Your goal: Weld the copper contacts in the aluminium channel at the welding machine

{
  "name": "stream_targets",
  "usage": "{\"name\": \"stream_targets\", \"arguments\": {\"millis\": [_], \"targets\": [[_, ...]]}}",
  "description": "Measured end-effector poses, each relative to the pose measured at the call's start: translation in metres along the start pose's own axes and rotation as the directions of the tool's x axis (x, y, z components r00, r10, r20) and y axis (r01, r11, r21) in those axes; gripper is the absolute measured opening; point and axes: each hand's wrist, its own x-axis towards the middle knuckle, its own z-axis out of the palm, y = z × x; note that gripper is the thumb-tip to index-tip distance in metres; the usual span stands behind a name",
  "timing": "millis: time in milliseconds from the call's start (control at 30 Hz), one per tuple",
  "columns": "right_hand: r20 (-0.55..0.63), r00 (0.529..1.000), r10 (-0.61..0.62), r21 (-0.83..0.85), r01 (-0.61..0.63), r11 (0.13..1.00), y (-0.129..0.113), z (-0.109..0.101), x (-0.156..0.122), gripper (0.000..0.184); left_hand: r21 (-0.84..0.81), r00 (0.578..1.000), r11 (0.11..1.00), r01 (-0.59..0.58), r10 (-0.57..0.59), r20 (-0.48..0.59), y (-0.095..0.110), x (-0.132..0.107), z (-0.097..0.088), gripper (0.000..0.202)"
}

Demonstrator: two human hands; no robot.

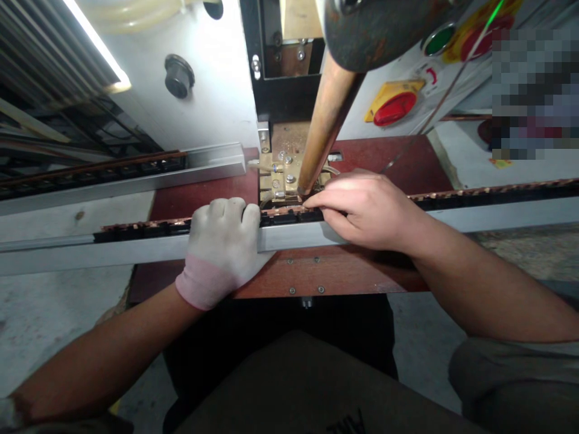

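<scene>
My left hand point(224, 241), in a white glove with a pink cuff, is wrapped over a long aluminium rail point(298, 237). Along the rail's top runs a black strip with copper-coloured pieces point(284, 211). Bare, my right hand point(368, 208) rests against the rail, thumb and forefinger pinched at the copper pieces; what lies between the fingertips is too small to make out. Just beside those fingertips, the lower end of a slanted copper rod point(323, 126) comes down. Behind the strip sits a brass block point(289, 172) with screws and thin tubes.
A reddish-brown board point(357, 271) lies under the rail. At the back left is a second aluminium channel point(203, 169) with a copper-topped strip. The white machine panel carries a black knob point(178, 77), a red rotary switch point(395, 108) and a green button point(438, 40).
</scene>
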Motion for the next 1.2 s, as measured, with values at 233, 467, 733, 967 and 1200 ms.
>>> {"name": "stream_targets", "arguments": {"millis": [233, 467, 733, 967, 1200], "targets": [[0.025, 1.0, -0.011, -0.045, 0.012, 0.999, -0.001, -0.002, 0.0, 0.048, -0.09, 0.994, 0.993, 0.077, -0.07, 0.08, 0.0, 0.0, -0.001, 0.051], [0.012, 1.0, 0.002, -0.053, -0.001, 0.999, -0.002, -0.001, 0.0, 0.051, -0.073, 0.992, 0.995, 0.074, -0.066, 0.11, 0.0, 0.001, -0.003, 0.056], [-0.021, 0.963, 0.268, -0.145, -0.269, 0.952, -0.008, -0.003, 0.003, 0.035, 0.012, 0.954, 0.998, 0.07, -0.07, 0.292, -0.006, 0.006, -0.02, 0.061], [-0.005, 0.91, 0.415, -0.17, -0.41, 0.896, -0.011, 0.0, 0.008, 0.037, 0.01, 0.957, 1.0, 0.021, -0.023, 0.29, -0.017, 0.014, -0.011, 0.076], [0.039, 0.886, 0.462, -0.102, -0.457, 0.884, -0.003, 0.0, 0.014, 0.037, -0.065, 0.938, 0.998, 0.025, -0.001, 0.346, -0.023, 0.024, -0.011, 0.071]]}}
